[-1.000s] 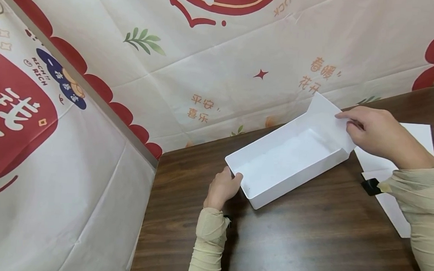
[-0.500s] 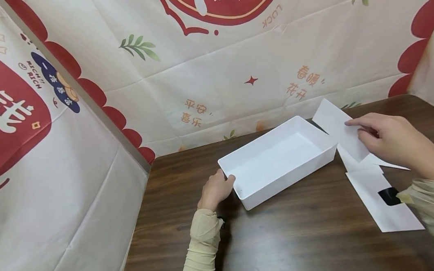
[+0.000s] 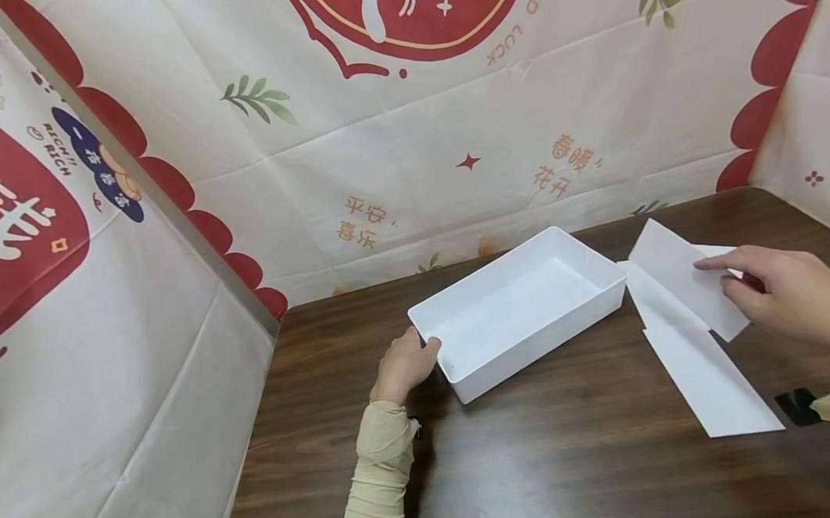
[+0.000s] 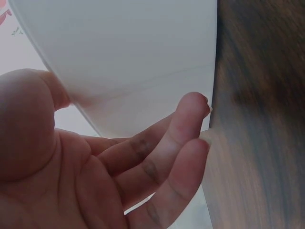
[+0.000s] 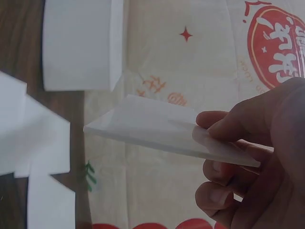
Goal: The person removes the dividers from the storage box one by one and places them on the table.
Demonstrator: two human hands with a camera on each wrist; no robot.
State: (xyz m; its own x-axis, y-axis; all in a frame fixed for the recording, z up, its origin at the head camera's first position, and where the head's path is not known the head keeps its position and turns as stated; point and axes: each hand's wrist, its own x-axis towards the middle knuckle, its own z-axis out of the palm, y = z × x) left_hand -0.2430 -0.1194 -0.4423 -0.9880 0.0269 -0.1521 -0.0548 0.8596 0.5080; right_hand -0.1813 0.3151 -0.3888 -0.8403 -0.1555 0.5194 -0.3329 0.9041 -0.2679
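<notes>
A shallow, open white box (image 3: 544, 345) sits at a slant on the table with its inside bare. My left hand (image 3: 404, 366) grips its near-left end. In the left wrist view the thumb hooks over the rim, and the fingertips (image 4: 190, 107) lie along the outer wall (image 4: 128, 43). Beyond the box's right end, my right hand (image 3: 794, 290) pinches a stiff white card (image 3: 678, 269) between thumb and fingers. Held tilted, this card (image 5: 152, 124) shows its thin edge in the right wrist view.
Several white cards (image 3: 718, 392) lie overlapping on the dark wood table (image 3: 552, 469), right of the box and below the held card. A printed cloth (image 3: 392, 148) hangs behind the table, and another cloth panel (image 3: 137, 315) stands at the left.
My right hand has drawn the white card away from the box's far end, rightward over the other cards. My left hand keeps its grip on the box. The head view has shifted right.
</notes>
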